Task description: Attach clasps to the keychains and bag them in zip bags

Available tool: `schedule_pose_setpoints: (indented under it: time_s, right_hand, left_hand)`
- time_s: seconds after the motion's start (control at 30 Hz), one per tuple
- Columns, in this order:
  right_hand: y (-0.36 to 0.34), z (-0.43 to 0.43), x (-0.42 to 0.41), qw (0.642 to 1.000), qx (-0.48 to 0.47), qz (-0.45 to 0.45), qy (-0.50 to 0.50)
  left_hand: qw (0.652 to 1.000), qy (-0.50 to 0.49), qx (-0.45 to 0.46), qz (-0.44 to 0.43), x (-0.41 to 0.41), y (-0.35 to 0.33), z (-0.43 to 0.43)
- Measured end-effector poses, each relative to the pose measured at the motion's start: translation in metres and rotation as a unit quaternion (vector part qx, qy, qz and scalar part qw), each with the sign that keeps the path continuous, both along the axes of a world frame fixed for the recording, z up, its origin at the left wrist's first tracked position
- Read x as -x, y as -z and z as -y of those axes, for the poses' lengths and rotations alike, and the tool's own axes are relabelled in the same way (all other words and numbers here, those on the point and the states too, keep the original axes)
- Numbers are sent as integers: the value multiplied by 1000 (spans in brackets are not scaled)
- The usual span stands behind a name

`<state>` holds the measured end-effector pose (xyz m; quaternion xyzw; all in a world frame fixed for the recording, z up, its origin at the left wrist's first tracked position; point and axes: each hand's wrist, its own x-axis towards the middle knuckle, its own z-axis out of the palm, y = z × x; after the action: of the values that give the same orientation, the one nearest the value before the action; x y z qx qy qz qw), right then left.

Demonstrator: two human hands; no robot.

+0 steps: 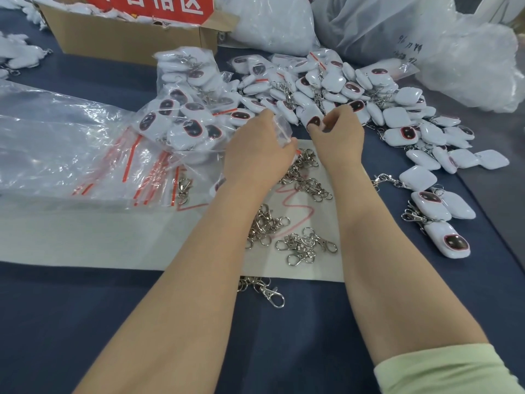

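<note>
My left hand (257, 149) grips a small clear zip bag (282, 127) by its mouth, above the white sheet (85, 237). My right hand (339, 135) pinches a white keychain (311, 118) with a dark red-rimmed face, held right beside the bag's opening. Loose metal clasps (304, 243) lie in small heaps on the sheet under my forearms, and one more clasp (271, 292) lies on the blue cloth nearer to me. A big pile of white keychains (369, 98) spreads behind and to the right of my hands.
Bagged keychains (181, 118) and a stack of empty zip bags (56, 155) with red strips lie at the left. A cardboard box (127, 38) stands at the back left, and large white plastic sacks (397, 27) at the back right. A few keychains (437, 220) lie at the right.
</note>
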<state>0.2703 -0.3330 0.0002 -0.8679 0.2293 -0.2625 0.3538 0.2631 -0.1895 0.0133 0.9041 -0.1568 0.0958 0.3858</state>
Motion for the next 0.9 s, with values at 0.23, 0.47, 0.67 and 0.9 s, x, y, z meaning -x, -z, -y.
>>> schedule_pose_setpoints:
  time_s: [0.23, 0.47, 0.67, 0.9]
  right_hand:
    - [-1, -3, 1, 997, 32, -59, -49]
    - [-2, -5, -3, 994, 27, -65, -78]
    - [-6, -7, -2, 992, -95, 70, -46]
    - [-16, 0, 1, 803, -548, 198, -126]
  left_hand:
    - [1000, 2, -3, -2, 0, -1, 0]
    - [1000, 1, -11, 0, 0, 0, 1]
    - [1000, 6, -4, 6, 1, -1, 0]
    - [1000, 7, -3, 8, 2, -1, 0]
